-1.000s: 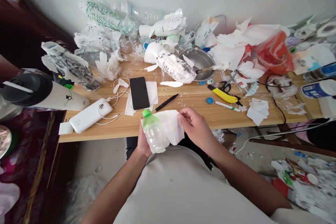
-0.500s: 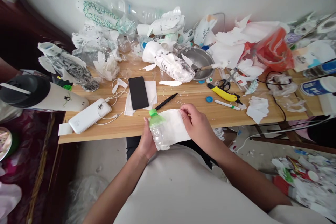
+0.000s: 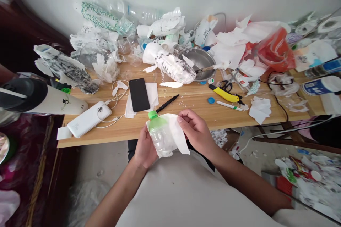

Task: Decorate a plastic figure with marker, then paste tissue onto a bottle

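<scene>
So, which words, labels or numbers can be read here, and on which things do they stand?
None can be read with certainty.
White bag by the wall: dark print, too blurred.
White tumbler: a small dark logo, no letters legible.
Power bank: faint mark, too small.
Blue-labelled container: print blurred.

Tissue [image 3: 174, 136] hides the bottle's [image 3: 159, 135] far side.

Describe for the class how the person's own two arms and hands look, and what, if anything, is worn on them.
Both forearms are bare: no sleeves reach them, and no gloves, watch, rings or bands show. The left hand and right hand are bare too. The arms run back to a pale, off-white top on the body.
</scene>
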A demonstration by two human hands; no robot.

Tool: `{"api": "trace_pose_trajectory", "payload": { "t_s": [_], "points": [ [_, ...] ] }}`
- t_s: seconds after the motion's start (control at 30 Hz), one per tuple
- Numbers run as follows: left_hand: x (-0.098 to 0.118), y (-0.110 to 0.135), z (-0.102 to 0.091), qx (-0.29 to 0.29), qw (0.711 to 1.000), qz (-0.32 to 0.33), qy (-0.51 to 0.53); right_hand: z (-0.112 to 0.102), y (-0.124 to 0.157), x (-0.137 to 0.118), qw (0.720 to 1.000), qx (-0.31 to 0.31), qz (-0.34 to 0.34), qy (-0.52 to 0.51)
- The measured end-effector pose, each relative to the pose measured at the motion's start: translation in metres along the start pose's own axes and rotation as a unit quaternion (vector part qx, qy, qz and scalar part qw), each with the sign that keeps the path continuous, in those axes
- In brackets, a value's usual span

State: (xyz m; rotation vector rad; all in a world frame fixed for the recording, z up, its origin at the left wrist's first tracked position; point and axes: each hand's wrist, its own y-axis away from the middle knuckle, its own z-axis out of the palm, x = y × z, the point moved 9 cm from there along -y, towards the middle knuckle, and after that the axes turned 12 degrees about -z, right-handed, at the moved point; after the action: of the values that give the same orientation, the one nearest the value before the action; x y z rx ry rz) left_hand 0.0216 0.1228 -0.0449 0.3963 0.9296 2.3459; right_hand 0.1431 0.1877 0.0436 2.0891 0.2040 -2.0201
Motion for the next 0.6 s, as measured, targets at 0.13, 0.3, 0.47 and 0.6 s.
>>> {"api": "trace_pose_trajectory", "payload": {
  "t_s": [0.13, 0.3, 0.47, 0.6],
  "points": [
    [-0.009, 0.006, 0.007, -0.017, 1.0, -0.015, -0.02, 0.014, 0.003, 0.004, 0.997, -0.017, 0.03, -0.066],
    [-0.012, 0.015, 0.02, -0.073, 0.996, 0.007, -0.058, 0.023, 0.003, 0.003, 0.994, -0.014, 0.042, -0.103],
    [-0.011, 0.018, 0.017, -0.076, 0.992, 0.041, -0.096, 0.023, 0.001, 0.005, 0.991, -0.016, 0.066, -0.116],
    [-0.011, 0.015, 0.011, -0.049, 0.994, 0.044, -0.092, 0.014, 0.001, 0.001, 0.992, -0.002, 0.063, -0.106]
  ]
}}
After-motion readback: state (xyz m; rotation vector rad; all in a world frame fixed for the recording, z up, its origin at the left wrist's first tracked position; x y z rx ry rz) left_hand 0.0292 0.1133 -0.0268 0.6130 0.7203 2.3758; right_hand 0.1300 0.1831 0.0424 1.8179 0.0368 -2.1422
